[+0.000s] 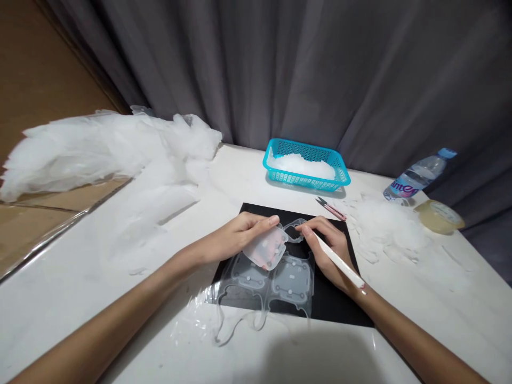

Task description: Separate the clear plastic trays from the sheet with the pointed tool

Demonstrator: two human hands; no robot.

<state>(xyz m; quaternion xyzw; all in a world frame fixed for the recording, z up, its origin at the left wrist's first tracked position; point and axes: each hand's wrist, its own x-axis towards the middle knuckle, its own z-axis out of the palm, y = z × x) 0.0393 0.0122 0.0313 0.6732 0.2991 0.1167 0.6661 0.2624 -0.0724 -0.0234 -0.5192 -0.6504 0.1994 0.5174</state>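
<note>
My left hand (244,234) grips a translucent silicone piece (267,248) and lifts it off a clear moulded silicone sheet (276,280). That sheet lies on a black mat (340,298) in front of me. My right hand (330,248) holds a thin white pen-like tool (340,261), its tip pressed at the sheet's upper edge near the lifted piece. Both hands are closed around what they hold.
A turquoise basket (306,165) of white pieces stands behind the mat. Small pink-handled snips (330,208) lie beside it. Right: a heap of clear scraps (384,221), a water bottle (420,176), a tape roll (440,216). Left: piled translucent material (104,146). Grey curtain behind.
</note>
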